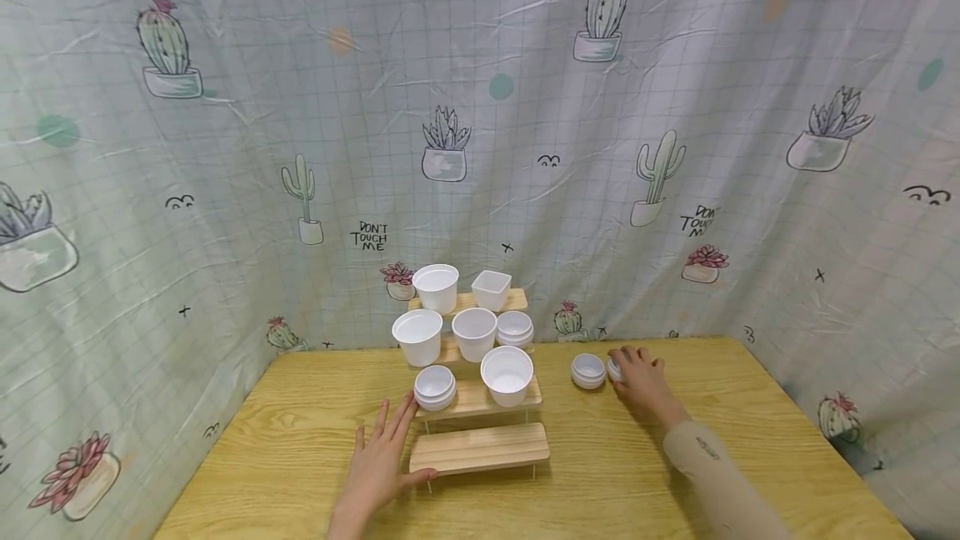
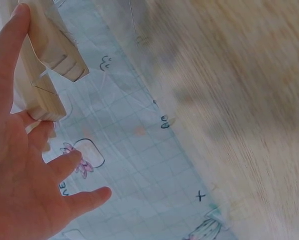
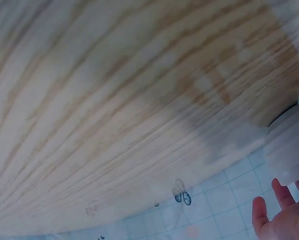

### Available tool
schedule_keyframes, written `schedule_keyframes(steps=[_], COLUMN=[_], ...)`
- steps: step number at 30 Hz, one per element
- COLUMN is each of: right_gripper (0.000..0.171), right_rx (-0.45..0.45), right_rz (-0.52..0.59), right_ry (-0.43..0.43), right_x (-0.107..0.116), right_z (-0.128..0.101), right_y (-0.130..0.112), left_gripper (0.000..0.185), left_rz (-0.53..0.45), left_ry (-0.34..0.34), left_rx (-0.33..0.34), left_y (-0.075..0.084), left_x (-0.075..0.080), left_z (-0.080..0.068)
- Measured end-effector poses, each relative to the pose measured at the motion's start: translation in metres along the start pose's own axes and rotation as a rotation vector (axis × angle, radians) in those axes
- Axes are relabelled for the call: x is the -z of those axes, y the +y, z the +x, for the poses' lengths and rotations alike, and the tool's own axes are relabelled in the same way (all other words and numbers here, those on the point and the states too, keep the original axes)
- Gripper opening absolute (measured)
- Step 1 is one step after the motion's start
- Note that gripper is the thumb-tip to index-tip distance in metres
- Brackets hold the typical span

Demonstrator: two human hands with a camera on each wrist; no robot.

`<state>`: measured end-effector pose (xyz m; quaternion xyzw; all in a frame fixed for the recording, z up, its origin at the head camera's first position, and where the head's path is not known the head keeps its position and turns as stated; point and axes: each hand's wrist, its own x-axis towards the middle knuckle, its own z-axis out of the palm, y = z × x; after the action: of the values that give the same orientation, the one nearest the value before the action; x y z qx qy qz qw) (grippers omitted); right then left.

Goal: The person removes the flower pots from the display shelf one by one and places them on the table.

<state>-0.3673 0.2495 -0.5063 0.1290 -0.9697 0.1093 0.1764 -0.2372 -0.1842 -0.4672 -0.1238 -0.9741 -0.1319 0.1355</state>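
A wooden step stand (image 1: 480,448) holds several white pots at the middle of the table. Spread wide, my left hand (image 1: 381,463) touches its left side, the thumb on the lowest step and fingertips by a small round pot (image 1: 435,390). The left wrist view shows the thumb against a step end (image 2: 64,62) and the other fingers mostly straight. Over to the right, my right hand (image 1: 642,377) grips another small white pot (image 1: 615,370), partly hidden under the fingers. Beside it sits a matching round pot (image 1: 588,373). The right wrist view catches the gripped pot (image 3: 289,145) at its edge.
Higher steps bear taller round pots, such as one at the top left (image 1: 437,290), and a square pot (image 1: 492,291). A cactus-print curtain (image 1: 480,107) hangs behind and along both sides of the wooden table (image 1: 300,423).
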Motion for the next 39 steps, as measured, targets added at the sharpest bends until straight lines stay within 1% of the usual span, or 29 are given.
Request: schedule_keyframes(steps=[5,11,19,27,33,39], right_gripper=[0.05,0.049,0.049,0.05,0.054,0.06], right_rx=[0.002,0.01,-0.022,-0.014,-0.015,0.016], right_rz=[-0.007,-0.011,-0.021,-0.008,-0.007,-0.02], right_ry=[-0.01,0.016,-0.004,0.012,0.01,0.03], right_x=[-0.0007,-0.0029,-0.0039,-0.0039,-0.0016,0.0011], right_z=[0.0023,0.0043,0.008,0.0071,0.005,0.0016], right_y=[0.0006,-0.0022,-0.0064,-0.005,-0.0043,-0.0038], left_gripper=[0.106,0.106,0.106,0.106,0.107,0.107], left_rz=[0.005,0.002,0.0,-0.002,-0.009,-0.005], left_ry=[0.004,0.0,0.009,0.001,0.0,0.003], left_rx=[0.002,0.008,0.006,0.007,0.008,0.011], left_y=[0.0002,0.0001,-0.0013,-0.0001,0.0005,0.0014], left_x=[-0.0001,0.0007,0.0007,0.0,-0.0007,-0.0003], left_z=[-0.0003,-0.0013,-0.0014,-0.0007,-0.0005,-0.001])
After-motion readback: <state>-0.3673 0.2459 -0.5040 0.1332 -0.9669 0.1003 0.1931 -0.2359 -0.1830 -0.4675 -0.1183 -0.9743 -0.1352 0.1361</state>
